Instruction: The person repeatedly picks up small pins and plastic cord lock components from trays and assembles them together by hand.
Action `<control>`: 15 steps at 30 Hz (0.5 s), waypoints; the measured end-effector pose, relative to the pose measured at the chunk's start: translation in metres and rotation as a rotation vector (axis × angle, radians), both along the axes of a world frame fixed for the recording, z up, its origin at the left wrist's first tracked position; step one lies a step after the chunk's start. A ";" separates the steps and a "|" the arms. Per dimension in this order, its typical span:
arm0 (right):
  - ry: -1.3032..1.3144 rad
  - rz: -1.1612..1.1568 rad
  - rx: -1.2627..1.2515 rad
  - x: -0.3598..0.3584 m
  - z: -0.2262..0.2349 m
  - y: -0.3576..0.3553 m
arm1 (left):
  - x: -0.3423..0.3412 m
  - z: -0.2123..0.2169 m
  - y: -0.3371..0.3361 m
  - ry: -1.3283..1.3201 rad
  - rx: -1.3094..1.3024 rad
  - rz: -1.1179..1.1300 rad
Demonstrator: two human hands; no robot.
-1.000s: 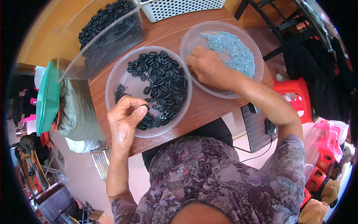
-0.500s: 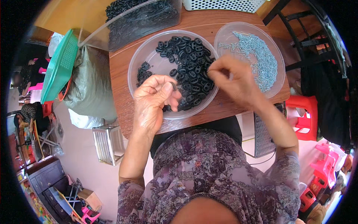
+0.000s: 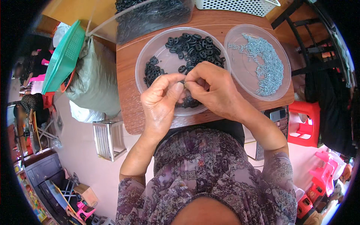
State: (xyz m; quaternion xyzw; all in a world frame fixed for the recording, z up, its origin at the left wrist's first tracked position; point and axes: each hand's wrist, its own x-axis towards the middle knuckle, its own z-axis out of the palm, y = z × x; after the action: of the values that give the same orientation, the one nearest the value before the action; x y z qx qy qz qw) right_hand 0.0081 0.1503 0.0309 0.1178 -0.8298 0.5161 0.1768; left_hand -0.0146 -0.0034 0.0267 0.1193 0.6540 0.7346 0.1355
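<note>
My left hand (image 3: 159,103) is closed in a pinch on a small dark oval piece, mostly hidden by the thumb and forefinger. Against it come the fingertips of my right hand (image 3: 217,90), also pinched; whatever they grip is too small to make out. Both hands are held over the near part of a round clear plastic tub (image 3: 141,63). Inside it lie many black oval pieces with two holes (image 3: 200,47). A separate cluster of black pieces (image 3: 153,71) sits at the tub's left side.
Right of the tub, a shallow clear tray (image 3: 240,67) bears many small silvery screw-like pins (image 3: 270,71). At the back stand a clear bin of black pieces (image 3: 153,22) and a white perforated basket (image 3: 238,5). A green basket (image 3: 62,56) and grey sack (image 3: 93,80) flank the wooden table (image 3: 127,108).
My right hand has moved left from the tub's right edge to meet my left hand's fingertips. The view has shifted slightly. My left hand keeps its pinch.
</note>
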 end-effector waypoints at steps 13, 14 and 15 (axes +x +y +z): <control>-0.226 -0.049 -0.245 0.000 0.004 -0.010 | -0.009 -0.004 0.006 -0.102 0.171 0.137; -0.221 -0.044 -0.290 -0.001 0.004 -0.011 | -0.008 -0.005 0.007 -0.104 0.181 0.147; -0.217 -0.039 -0.335 -0.002 0.004 -0.011 | -0.007 -0.005 0.007 -0.107 0.192 0.157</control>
State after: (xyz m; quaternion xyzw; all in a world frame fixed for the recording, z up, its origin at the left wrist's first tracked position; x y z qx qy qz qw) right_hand 0.0062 0.1396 0.0344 0.0143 -0.7487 0.6529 0.1136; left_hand -0.0218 0.0034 0.0217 0.0408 0.5800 0.8074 0.1000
